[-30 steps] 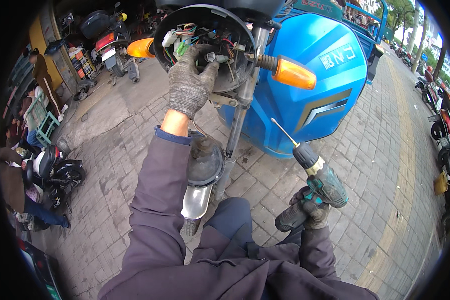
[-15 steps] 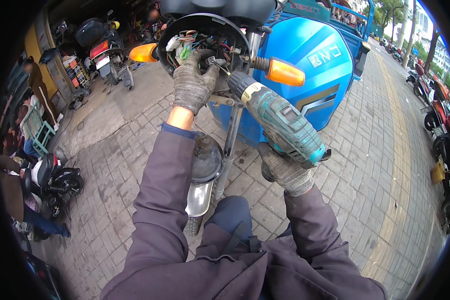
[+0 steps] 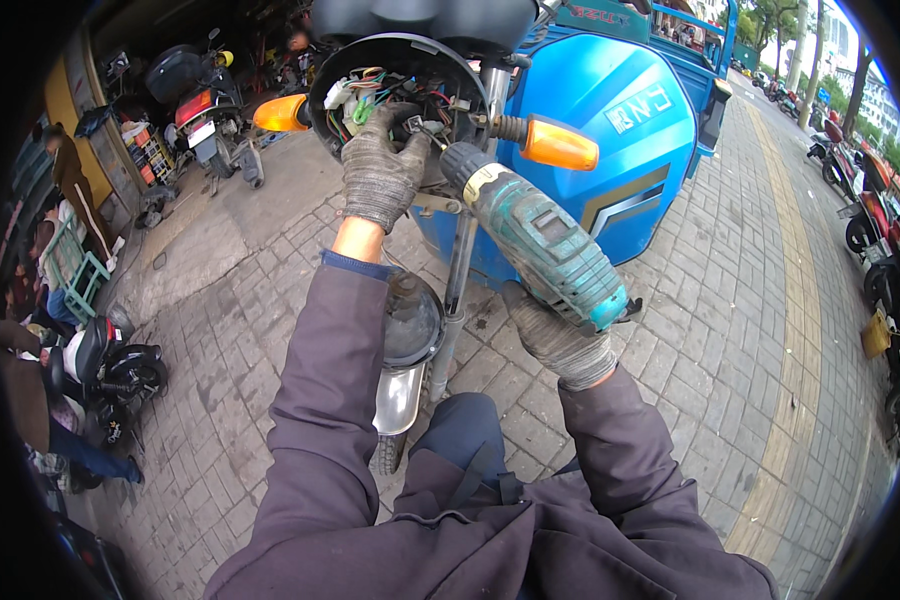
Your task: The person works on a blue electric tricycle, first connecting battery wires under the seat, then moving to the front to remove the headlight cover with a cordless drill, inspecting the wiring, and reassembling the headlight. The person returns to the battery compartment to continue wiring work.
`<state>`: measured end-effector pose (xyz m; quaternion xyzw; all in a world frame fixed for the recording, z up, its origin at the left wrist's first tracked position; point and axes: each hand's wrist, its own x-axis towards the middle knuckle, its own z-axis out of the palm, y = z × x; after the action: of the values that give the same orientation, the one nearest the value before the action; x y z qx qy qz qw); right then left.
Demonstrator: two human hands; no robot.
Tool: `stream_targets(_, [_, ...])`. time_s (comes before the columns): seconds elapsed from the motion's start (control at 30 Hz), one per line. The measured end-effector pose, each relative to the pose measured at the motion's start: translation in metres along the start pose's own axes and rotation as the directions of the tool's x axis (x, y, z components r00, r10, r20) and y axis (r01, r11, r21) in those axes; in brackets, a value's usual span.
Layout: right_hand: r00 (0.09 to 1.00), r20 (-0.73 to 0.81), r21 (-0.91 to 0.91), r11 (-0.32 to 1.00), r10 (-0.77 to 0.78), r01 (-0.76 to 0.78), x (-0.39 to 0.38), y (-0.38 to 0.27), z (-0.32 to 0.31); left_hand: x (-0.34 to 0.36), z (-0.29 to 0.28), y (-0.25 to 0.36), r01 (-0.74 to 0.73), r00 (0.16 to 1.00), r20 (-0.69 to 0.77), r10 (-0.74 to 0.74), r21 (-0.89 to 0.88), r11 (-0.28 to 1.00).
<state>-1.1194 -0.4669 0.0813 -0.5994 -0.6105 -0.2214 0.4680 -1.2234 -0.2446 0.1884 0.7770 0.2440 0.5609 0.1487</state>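
Sleeves point(image 3: 320, 400) of a dark jacket run up from the lower edge, past a bent knee point(image 3: 462, 430). The gloved right hand point(image 3: 565, 340) is wrapped round the grip of a teal and black cordless drill point(image 3: 550, 240), its chuck point(image 3: 465, 167) aimed up and leftward. Ahead of it, the gloved left hand point(image 3: 382, 175) reaches into an open round black housing point(image 3: 445, 62) between two amber signal lamps point(image 3: 560, 143), fingers curled beside a small pale piece point(image 3: 414, 124); whether they pinch it cannot be told. The thin bit point(image 3: 433, 138) ends at or just beside that piece; contact is too small to judge.

Good work here probably calls for setting the bit straight to the piece before it spins, then light pressure at low speed, with the piece braced against twisting. Left fingertips are best off the bit's line, and the coloured wires point(image 3: 365, 85) inside the housing well away from the chuck. Beyond, a blue vehicle front point(image 3: 610, 120) stands near the drill, so swing it back with care
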Motion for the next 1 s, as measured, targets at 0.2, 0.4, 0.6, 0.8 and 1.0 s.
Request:
stream_targets(0.2, [0.998, -0.022, -0.055, 0.997, -0.05, 0.049, -0.008, 0.011, 0.012, 0.0, 0.001, -0.002, -0.028, 1.0, -0.002, 0.028, 0.02, 0.999])
stream_targets(0.4, [0.996, -0.046, -0.026, 0.997, -0.076, 0.075, -0.009, 0.015, 0.013, -0.001, 0.001, -0.002, -0.009, 1.0, -0.004, 0.009, -0.003, 1.0])
stream_targets(0.6, [0.996, 0.056, 0.002, 0.998, 0.065, -0.065, -0.007, 0.011, 0.012, -0.002, 0.001, 0.001, -0.022, 1.0, -0.006, 0.022, 0.023, 0.999])
stream_targets(0.8, [1.0, 0.005, -0.059, 0.998, -0.019, 0.02, -0.01, 0.016, 0.015, -0.002, 0.001, 0.001, -0.004, 1.0, 0.006, 0.004, -0.004, 1.0])
stream_targets(1.0, [0.983, 0.075, 0.365, 0.913, 0.165, -0.181, -0.013, 0.017, 0.021, -0.002, 0.004, -0.003, 0.014, 1.0, -0.005, -0.014, -0.038, 0.999])
